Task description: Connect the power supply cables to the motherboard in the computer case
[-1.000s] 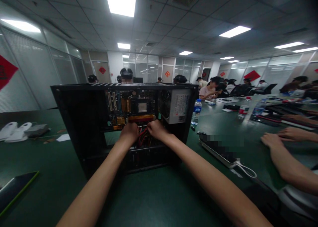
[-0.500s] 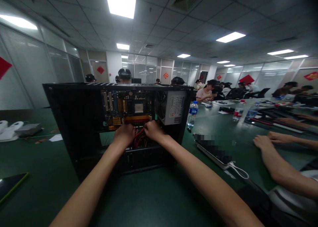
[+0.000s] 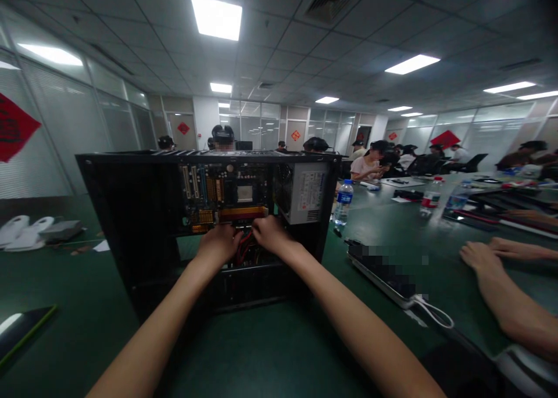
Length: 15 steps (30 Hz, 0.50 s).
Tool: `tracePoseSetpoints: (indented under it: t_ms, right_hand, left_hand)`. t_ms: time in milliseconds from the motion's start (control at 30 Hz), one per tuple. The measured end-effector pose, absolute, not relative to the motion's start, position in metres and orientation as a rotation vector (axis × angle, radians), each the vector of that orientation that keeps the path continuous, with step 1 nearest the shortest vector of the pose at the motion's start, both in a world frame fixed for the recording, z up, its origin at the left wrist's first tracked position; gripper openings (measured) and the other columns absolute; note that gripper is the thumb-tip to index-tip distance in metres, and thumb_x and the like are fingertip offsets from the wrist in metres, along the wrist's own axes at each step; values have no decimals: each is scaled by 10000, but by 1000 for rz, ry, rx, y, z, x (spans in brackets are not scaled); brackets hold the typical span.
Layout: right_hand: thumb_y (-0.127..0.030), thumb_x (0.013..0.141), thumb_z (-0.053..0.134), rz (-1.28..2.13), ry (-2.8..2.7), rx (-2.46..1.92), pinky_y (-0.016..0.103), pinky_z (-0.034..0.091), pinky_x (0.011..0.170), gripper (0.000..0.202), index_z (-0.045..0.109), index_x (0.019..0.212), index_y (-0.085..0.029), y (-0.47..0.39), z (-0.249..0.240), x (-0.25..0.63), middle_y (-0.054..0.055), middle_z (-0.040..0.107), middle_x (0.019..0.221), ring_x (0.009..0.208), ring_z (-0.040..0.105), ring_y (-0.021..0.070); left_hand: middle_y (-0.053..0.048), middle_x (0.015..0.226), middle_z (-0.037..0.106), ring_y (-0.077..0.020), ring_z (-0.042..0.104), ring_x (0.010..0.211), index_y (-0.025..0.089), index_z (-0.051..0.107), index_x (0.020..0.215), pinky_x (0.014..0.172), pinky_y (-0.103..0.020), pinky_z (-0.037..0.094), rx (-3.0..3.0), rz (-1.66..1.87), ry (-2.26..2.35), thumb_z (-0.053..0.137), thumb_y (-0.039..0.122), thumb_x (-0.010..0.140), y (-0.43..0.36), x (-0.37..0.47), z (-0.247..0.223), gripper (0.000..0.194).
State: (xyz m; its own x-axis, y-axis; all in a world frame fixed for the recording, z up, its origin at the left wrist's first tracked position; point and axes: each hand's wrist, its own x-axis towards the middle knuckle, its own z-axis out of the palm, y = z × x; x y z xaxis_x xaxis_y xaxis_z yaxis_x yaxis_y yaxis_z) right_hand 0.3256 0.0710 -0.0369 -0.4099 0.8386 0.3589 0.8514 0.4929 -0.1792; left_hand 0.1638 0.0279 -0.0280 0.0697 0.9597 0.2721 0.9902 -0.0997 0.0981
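A black computer case (image 3: 143, 293) stands on its side-edge in front of me, its side open towards me. Inside are a motherboard (image 3: 226, 180) with a square silver processor (image 3: 244, 193), and red and yellow memory slots (image 3: 242, 213) below it. The power supply (image 3: 306, 192) sits at the upper right. Both hands reach into the case just under the memory slots. My left hand (image 3: 219, 243) and my right hand (image 3: 271, 233) have their fingers closed at a bundle of red and dark cables (image 3: 246, 250) between them. The fingertips are partly hidden.
Right of the case are a blue-capped water bottle (image 3: 344, 202) and a power strip (image 3: 383, 276) with a white cable. Another person's hand (image 3: 483, 255) rests on the green table (image 3: 244, 351) farther right. At left lie a grey box (image 3: 63, 229) and a green-edged dark pad (image 3: 26, 331).
The view has shifted slightly, so the surroundings sit lower and farther right. My left hand has moved slightly down; both hands stay at the cables.
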Motion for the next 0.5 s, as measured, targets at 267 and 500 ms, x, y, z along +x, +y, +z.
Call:
tracePoseSetpoints:
  t_ms: [267,500]
  right_hand:
    - [-243,988,518,14,-2379,-1407,272,509,818,280,749,1098,-127,71,-41,330,130,757,1087,1020,719,229]
    - [-211,995,484,-78,-2469,-1405,303,510,768,290,748,1067,-114,58,-34,328,185,749,1053,959,734,269]
  left_hand:
    - [-58,703,709,-201,640,680,161,767,786,592,-278,353,-2719,-419,-1927,401,588,972,32,136,-30,592]
    - [-49,836,780,-213,681,743,221,804,919,651,-279,408,-2697,-345,-1897,512,468,920,30,132,-36,382]
